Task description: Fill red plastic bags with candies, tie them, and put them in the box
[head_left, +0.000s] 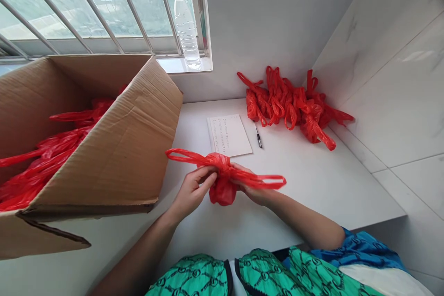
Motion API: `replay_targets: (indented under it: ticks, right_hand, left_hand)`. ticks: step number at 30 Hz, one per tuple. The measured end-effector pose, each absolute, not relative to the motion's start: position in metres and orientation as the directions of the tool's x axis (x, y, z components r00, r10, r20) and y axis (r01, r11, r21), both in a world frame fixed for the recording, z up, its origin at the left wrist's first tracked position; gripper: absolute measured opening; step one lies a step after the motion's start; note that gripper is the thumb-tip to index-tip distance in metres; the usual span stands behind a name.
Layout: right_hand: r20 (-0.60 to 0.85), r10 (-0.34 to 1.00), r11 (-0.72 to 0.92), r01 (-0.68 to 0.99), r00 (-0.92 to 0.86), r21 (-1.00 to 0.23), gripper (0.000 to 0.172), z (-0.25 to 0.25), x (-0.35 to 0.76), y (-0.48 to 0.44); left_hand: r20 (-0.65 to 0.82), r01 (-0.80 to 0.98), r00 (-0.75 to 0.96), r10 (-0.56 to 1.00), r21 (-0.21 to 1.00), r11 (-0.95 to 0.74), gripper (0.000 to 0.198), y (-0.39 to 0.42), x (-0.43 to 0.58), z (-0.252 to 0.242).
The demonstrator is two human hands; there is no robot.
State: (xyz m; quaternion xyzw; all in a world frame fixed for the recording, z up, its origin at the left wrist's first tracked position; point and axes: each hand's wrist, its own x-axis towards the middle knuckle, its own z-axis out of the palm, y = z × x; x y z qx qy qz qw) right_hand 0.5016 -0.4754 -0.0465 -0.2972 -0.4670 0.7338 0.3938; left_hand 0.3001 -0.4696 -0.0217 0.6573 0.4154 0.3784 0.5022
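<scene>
A knotted red plastic bag (223, 189) is held up over the white table in front of me, its two handle loops stretching out to the left and right. My left hand (196, 189) pinches its left side near the knot, thumb in front. On the right side, my right hand (255, 190) grips the bag, its fingers partly hidden behind the red plastic. What the bag contains cannot be seen.
An open cardboard box (114, 148) with red bags (52, 148) stands on the left. Behind my hands lie a paper booklet (231, 135) and a pen (258, 139). Several tied red bags (291, 104) sit at the back right. A water bottle (187, 30) stands on the windowsill.
</scene>
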Motion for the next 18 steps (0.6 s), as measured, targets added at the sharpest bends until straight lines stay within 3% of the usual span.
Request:
replay_targets:
  ticks: [3, 7, 10, 13, 18]
  right_hand:
    - [-0.222, 0.865, -0.429, -0.435, -0.450, -0.791, 0.024, -0.048, 0.507, -0.468]
    - [-0.339, 0.867, -0.488, -0.483, -0.366, -0.727, 0.017, -0.048, 0.516, -0.464]
    - [-0.354, 0.853, -0.514, -0.502, -0.383, -0.695, 0.018, -0.049, 0.522, -0.463]
    - [-0.348, 0.830, -0.546, -0.508, -0.437, -0.666, 0.019, -0.049, 0.524, -0.464]
    - [-0.235, 0.832, -0.495, -0.482, -0.502, -0.723, 0.031, -0.039, 0.520, -0.465]
  left_hand:
    - [0.111, 0.183, 0.213, 0.971, 0.971, -0.152, 0.031, -0.464, 0.297, -0.026]
    - [0.060, 0.175, 0.095, 0.994, 0.982, -0.076, 0.034, -0.460, 0.297, -0.029]
    - [-0.106, -0.008, 0.223, 0.969, 0.994, 0.110, 0.048, -0.461, 0.300, -0.033]
    - [-0.195, -0.149, 0.375, 0.906, 0.952, 0.266, 0.047, -0.464, 0.303, -0.036]
    - [-0.154, -0.267, 0.326, 0.933, 0.932, 0.247, 0.032, -0.463, 0.301, -0.038]
